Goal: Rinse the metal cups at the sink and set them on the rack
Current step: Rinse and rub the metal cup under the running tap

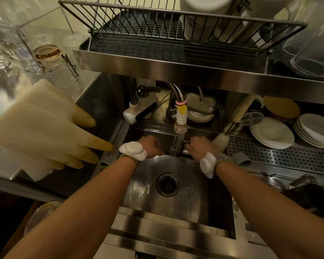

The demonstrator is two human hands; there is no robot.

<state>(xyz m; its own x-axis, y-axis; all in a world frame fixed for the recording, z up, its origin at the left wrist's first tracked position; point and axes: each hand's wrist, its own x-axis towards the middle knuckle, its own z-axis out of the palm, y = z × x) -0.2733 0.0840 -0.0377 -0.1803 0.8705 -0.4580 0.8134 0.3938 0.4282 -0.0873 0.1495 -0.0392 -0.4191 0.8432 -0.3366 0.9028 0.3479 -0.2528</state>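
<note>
A metal cup [177,146] stands under the running faucet [181,118] at the back of the sink [176,208]; it is blurred by water and motion. My left hand [151,146] curls against its left side. My right hand [198,148] grips its right side near what looks like a handle. Both wrists carry white bands. The wire dish rack [176,27] sits on the steel shelf above the sink, with white containers at its back right. I see no other metal cup.
Pale rubber gloves [45,128] hang over the left counter. An upturned glass jar [51,60] and several glasses stand at far left. Stacked white plates [273,133] and a brush lie on the perforated drainboard to the right. A dark pot [310,197] is at right.
</note>
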